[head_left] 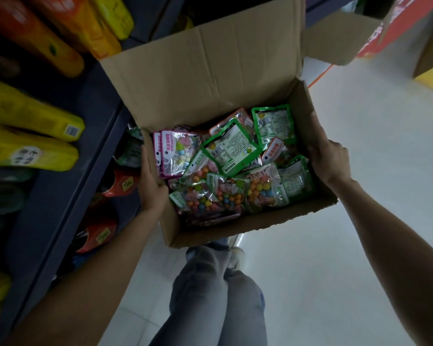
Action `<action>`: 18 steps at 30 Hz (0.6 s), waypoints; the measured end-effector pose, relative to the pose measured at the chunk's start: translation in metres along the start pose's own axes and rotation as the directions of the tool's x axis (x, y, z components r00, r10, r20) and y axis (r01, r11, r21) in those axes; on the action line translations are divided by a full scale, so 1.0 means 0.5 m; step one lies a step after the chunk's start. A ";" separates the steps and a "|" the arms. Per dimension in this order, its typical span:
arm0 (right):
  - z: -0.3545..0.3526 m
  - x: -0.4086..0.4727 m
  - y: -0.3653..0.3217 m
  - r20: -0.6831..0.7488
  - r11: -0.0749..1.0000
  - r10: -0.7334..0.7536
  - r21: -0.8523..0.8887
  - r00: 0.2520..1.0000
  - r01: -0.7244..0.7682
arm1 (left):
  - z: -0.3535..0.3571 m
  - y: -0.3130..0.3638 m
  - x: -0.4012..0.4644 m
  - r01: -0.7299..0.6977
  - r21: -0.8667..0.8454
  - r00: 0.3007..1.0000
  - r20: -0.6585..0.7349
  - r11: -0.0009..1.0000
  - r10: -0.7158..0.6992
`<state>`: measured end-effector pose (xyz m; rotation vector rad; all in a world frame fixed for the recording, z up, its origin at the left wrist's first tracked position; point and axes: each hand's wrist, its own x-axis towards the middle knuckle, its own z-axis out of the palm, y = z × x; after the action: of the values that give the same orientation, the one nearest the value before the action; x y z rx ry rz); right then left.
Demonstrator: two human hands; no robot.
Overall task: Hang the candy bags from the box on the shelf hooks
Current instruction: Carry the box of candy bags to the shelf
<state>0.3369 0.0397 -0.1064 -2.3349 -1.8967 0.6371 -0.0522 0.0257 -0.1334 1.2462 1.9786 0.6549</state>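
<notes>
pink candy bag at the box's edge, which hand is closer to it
Left. The left hand grips the box wall right beside the pink candy bag. The right hand holds the opposite wall, across the pile.

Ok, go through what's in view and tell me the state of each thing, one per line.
Cardboard box: open, flaps up, held off the floor.
Candy bags: sealed, piled loosely inside the box.
Left hand: grips the box's left wall.
Right hand: grips the box's right wall.
</notes>
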 end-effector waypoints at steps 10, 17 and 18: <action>-0.178 -0.359 -0.050 0.057 0.959 0.230 0.157 0.972 -0.236 | -0.212 0.123 -0.187 -0.086 0.082 0.972 0.227 0.993 0.065; -0.344 -0.704 -0.091 0.001 0.834 0.507 0.254 0.862 -0.491 | -0.322 0.331 -0.284 -0.399 0.207 0.837 0.481 0.893 0.262; -0.362 -0.755 -0.096 -0.012 0.805 0.550 0.276 0.835 -0.525 | -0.330 0.360 -0.296 -0.439 0.200 0.806 0.518 0.876 0.286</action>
<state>0.2987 -0.2701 0.1766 -2.6581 -1.0078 0.7452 -0.0364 -0.0438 0.1432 1.8176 1.4671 0.1705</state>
